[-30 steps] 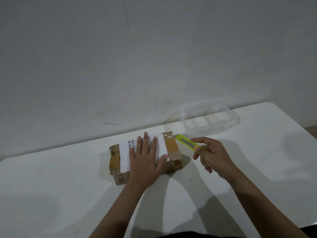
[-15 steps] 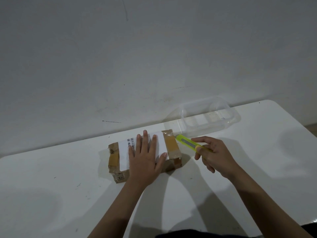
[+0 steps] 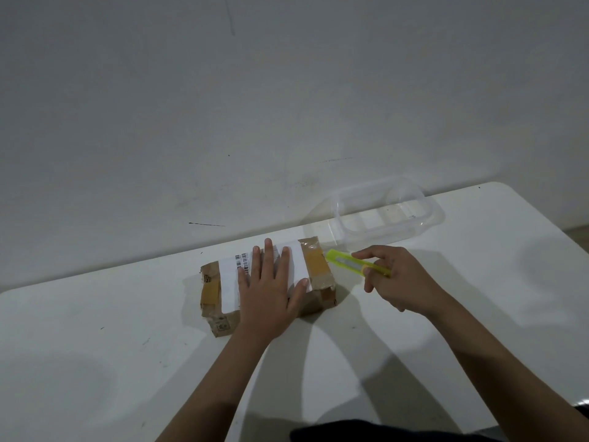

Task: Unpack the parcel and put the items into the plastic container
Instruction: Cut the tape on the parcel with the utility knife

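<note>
Both hands were busy: the left hand (image 3: 271, 288) lay flat, fingers straight, on the parcel (image 3: 267, 282) at mid-table, while the right hand (image 3: 395, 279) gripped a yellow-green cutter (image 3: 353, 266). Its tip pointed left at the parcel's taped right end, just beside it. The plastic container (image 3: 424, 215) sat far right, unfilled.
</note>
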